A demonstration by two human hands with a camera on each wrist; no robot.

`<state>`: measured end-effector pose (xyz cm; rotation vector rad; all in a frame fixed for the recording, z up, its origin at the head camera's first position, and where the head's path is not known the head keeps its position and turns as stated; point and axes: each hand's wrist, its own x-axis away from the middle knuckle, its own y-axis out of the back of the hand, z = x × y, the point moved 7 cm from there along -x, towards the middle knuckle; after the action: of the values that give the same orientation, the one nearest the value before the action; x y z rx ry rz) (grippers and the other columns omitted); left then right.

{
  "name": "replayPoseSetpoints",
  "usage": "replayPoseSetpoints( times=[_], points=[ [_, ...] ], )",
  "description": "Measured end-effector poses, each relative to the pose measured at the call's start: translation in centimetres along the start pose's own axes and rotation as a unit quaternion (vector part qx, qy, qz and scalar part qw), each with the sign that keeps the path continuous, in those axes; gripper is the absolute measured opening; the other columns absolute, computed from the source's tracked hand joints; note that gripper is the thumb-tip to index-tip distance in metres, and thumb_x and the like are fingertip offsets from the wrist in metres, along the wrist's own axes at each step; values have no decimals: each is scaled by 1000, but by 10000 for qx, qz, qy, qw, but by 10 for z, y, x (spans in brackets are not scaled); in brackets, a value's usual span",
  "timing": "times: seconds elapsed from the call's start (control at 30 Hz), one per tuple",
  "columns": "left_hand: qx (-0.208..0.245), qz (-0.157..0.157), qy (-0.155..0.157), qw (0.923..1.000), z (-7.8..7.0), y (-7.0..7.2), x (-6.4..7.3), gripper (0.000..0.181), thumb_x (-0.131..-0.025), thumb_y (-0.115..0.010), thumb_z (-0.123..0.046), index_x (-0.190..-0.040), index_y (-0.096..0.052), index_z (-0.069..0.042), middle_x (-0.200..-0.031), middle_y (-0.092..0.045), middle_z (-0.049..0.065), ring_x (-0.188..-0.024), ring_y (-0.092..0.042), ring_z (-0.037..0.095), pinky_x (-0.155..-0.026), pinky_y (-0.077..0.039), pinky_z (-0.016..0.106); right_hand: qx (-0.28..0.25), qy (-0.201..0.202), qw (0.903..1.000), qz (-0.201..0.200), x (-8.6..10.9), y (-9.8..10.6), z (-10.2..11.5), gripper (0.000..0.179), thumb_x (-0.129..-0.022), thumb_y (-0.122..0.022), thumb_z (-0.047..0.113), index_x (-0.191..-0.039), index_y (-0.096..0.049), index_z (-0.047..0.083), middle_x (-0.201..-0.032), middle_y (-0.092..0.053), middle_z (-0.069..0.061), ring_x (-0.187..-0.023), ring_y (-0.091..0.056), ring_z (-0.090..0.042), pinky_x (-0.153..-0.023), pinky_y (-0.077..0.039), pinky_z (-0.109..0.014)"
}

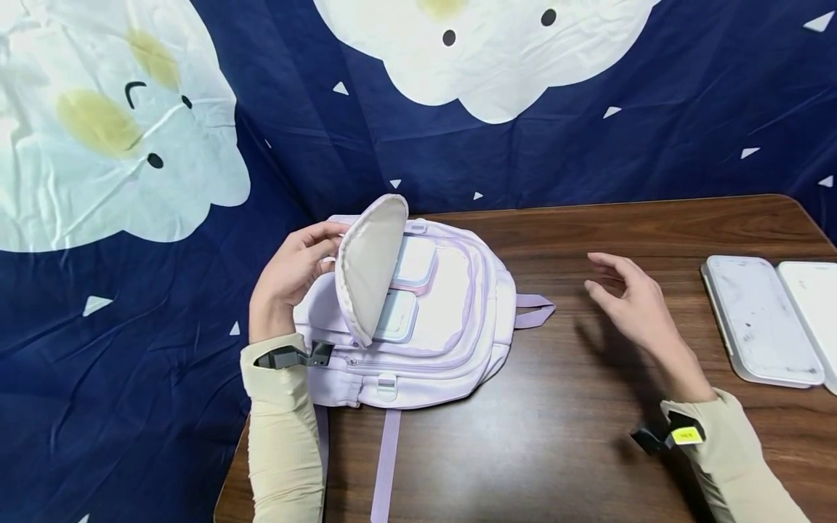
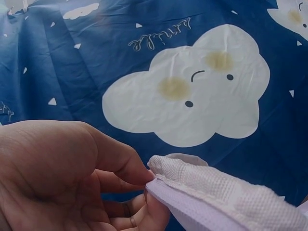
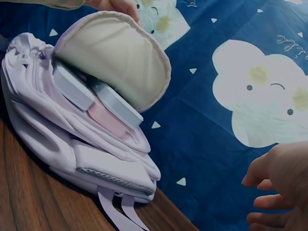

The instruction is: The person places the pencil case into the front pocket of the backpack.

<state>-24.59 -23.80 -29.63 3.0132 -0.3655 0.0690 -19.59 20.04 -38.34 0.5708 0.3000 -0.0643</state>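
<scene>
A pale lilac backpack point(image 1: 500, 341) lies on the table with its front pocket unzipped. My left hand point(image 1: 288, 272) pinches the edge of the pocket's flap point(image 1: 374, 265) and holds it raised; the left wrist view shows thumb and fingers on the fabric rim point(image 2: 192, 202). Under the flap, two pale blue-and-white cases with rounded corners, an upper case point(image 1: 416, 260) and a lower case point(image 1: 397, 317), sit partly in the pocket. A pink part point(image 3: 107, 117) shows between them in the right wrist view. Away from the bag, my right hand point(image 1: 634, 301) hovers over the table, fingers loosely bent, holding nothing.
On the right of the wooden table point(image 1: 523, 450) lie a scuffed whitish rounded case point(image 1: 761, 319) and a white one point(image 1: 814, 309) beside it. A navy cloth point(image 1: 497, 160) with clouds hangs behind the table and at its left. Lilac straps point(image 1: 386, 465) trail toward the front.
</scene>
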Motion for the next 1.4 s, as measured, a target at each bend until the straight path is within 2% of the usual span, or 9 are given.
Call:
replayPoseSetpoints(
  times=[0.2,0.4,0.57,0.7,1.03,1.3,1.4],
  points=[
    [20,43,-48,10000,1,1,1,28,-94,-44,6,-113,-61,-4,-92,-65,-1,-81,-61,8,-67,-53,18,45,-59,9997,-231,7,12,-5,45,-88,-66,9,-131,-54,4,-123,-56,-19,-98,-45,19,-84,-40,0],
    [33,52,-75,10000,3,3,1,27,-95,-44,5,-113,-60,-5,-93,-64,-1,-82,-61,8,-68,-53,18,422,-190,9975,-542,13,28,-13,46,-89,-67,12,-132,-54,4,-123,-56,-19,-103,-45,12,-85,-35,2],
    [32,70,-79,9999,3,2,2,26,-95,-44,5,-114,-60,-4,-95,-64,-1,-83,-61,8,-69,-54,18,446,-267,9954,-800,19,38,-22,47,-87,-68,9,-131,-54,3,-124,-55,-21,-101,-44,16,-85,-35,3],
    [37,93,-99,9999,3,2,2,26,-95,-44,5,-114,-60,-3,-96,-64,0,-84,-61,8,-69,-54,18,428,-390,9944,-887,26,45,-28,48,-87,-67,9,-132,-53,2,-123,-54,-23,-98,-40,22,-84,-35,3],
    [-1,80,-94,9999,3,2,2,26,-94,-45,4,-114,-60,-3,-95,-64,-1,-83,-61,8,-68,-53,18,797,-765,9882,-1062,38,60,-45,49,-88,-67,17,-134,-53,8,-122,-54,-20,-98,-37,24,-83,-32,3],
    [-58,80,-75,9999,3,3,3,25,-95,-45,3,-116,-59,-2,-97,-64,-1,-84,-61,8,-69,-53,19,1055,-1075,9834,-1007,50,75,-56,56,-89,-65,20,-140,-46,9,-132,-49,-26,-98,-32,22,-84,-30,1],
    [-57,72,-89,9999,3,3,3,25,-95,-46,3,-116,-59,-3,-97,-64,-1,-84,-61,8,-69,-54,19,1176,-1165,9805,-1059,53,83,-61,58,-89,-65,21,-142,-43,9,-134,-48,-26,-102,-33,19,-85,-28,0]
  ],
)
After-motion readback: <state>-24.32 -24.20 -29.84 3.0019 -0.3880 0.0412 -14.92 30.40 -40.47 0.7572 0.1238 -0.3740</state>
